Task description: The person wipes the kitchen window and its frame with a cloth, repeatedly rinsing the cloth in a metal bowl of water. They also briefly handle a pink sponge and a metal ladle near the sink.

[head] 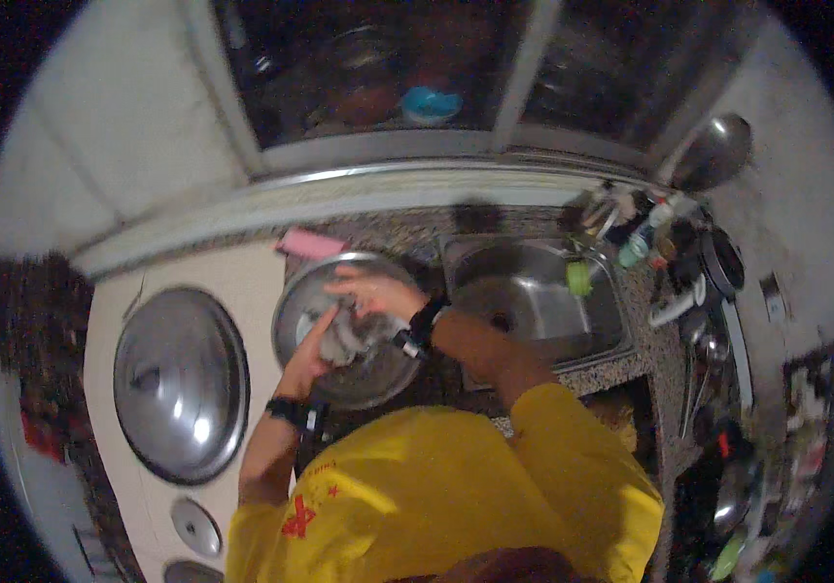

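A round metal basin (391,382) stands on the counter in front of me, left of the sink. Inside it lies a blurred greyish-white mass (344,341), too unclear to name. My left hand (308,358) cups this mass from the left side, thumb up and fingers under its near edge. Above the basin's far half reaches my right hand (382,293), its fingers spread and pointing left. Whether the right fingertips touch the mass is hard to tell. Each wrist wears a dark band.
A stainless steel sink (534,310) adjoins the basin, with a green item (578,278) at its far right. Leftward, a large domed metal lid (180,386) and a smaller lid (196,526) rest on a pale surface. Something pink (311,244) lies behind the basin. Bottles and utensils crowd the right counter.
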### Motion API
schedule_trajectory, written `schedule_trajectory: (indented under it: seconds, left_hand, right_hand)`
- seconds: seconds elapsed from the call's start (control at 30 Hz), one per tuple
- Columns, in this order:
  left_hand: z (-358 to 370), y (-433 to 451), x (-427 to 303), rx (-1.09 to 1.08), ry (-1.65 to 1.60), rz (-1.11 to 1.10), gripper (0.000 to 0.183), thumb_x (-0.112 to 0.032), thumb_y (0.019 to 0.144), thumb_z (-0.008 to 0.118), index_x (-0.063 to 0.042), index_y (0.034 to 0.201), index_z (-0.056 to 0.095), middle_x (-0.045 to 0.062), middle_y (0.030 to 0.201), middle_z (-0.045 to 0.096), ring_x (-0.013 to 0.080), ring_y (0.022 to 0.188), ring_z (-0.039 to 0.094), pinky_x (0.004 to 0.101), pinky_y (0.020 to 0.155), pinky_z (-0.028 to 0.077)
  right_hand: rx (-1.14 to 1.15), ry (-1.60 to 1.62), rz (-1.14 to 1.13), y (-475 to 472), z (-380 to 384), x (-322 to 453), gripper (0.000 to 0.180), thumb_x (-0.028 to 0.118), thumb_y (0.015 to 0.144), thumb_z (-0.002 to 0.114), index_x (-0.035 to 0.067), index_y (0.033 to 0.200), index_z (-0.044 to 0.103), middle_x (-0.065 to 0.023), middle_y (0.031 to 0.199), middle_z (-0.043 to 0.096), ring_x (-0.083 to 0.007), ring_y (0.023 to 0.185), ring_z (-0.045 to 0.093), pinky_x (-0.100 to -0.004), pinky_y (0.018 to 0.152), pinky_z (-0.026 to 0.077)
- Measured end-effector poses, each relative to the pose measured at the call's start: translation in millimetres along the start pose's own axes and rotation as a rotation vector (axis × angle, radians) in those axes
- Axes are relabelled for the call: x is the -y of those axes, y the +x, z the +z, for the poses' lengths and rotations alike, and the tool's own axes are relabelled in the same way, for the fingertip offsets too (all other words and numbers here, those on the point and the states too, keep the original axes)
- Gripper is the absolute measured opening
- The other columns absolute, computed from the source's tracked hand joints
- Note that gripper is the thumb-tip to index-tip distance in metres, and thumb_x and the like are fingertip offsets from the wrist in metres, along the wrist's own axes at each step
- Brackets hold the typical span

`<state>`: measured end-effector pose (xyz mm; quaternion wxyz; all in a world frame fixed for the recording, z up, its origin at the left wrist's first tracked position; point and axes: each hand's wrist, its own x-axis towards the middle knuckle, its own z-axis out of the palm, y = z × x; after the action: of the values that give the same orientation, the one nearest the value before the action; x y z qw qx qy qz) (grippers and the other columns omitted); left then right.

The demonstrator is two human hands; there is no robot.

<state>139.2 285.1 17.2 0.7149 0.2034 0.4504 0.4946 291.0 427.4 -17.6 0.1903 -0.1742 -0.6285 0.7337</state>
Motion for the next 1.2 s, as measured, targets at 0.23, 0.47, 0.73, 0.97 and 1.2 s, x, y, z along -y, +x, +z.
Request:
schedule_trajectory:
  seconds: [0.23,0.47,0.73,0.97,1.2]
  left_hand:
    - [8,17,-19,0.319,-0.382,-0.233,0.063,-0.059,0.085,0.041,-0.004,0.113,0.053,0.010,0.091,0.059,0.0230,0.071,0.054,0.0355,0.063,0.044]
    - [18,13,-13,0.294,-0.467,-0.261,0.070,-0.066,0.083,0.041,-0.005,0.114,0.051,0.010,0.090,0.055,0.0209,0.072,0.051,0.0340,0.066,0.042]
    - [5,11,-16,0.117,0.119,-0.119,0.054,-0.052,0.087,0.050,-0.008,0.119,0.049,0.010,0.104,0.059,0.0231,0.087,0.059,0.0392,0.070,0.048]
    - [11,17,-15,-0.110,0.650,-0.047,0.067,-0.043,0.078,0.066,0.003,0.122,0.045,0.009,0.110,0.057,0.0177,0.094,0.056,0.0324,0.076,0.047]
    - [-23,58,38,-0.291,0.949,0.403,0.066,-0.049,0.076,0.063,0.008,0.108,0.051,0.014,0.096,0.059,0.0257,0.083,0.056,0.0354,0.071,0.045]
  right_hand:
    - [-0.194,0.922,0.240,16,6,-28,0.030,0.040,0.085,0.061,0.015,0.101,0.061,0.0023,0.081,0.062,-0.0167,0.080,0.057,-0.0324,0.068,0.046]
    - [-0.065,0.755,0.125,18,-4,3,0.037,0.032,0.087,0.059,0.011,0.117,0.057,-0.0010,0.113,0.059,-0.0161,0.106,0.055,-0.0341,0.090,0.043]
    - [-0.040,-0.004,-0.017,9,6,40,0.039,0.029,0.077,0.070,0.007,0.107,0.062,-0.0037,0.101,0.061,-0.0149,0.093,0.053,-0.0292,0.081,0.042]
    - [-0.173,-0.230,0.140,43,15,24,0.043,0.030,0.067,0.072,0.001,0.096,0.061,-0.0086,0.087,0.061,-0.0181,0.079,0.056,-0.0324,0.068,0.045]
    - [-0.322,-0.737,0.199,58,33,4,0.044,0.025,0.063,0.067,-0.004,0.096,0.061,-0.0197,0.086,0.063,-0.0279,0.081,0.061,-0.0361,0.070,0.049]
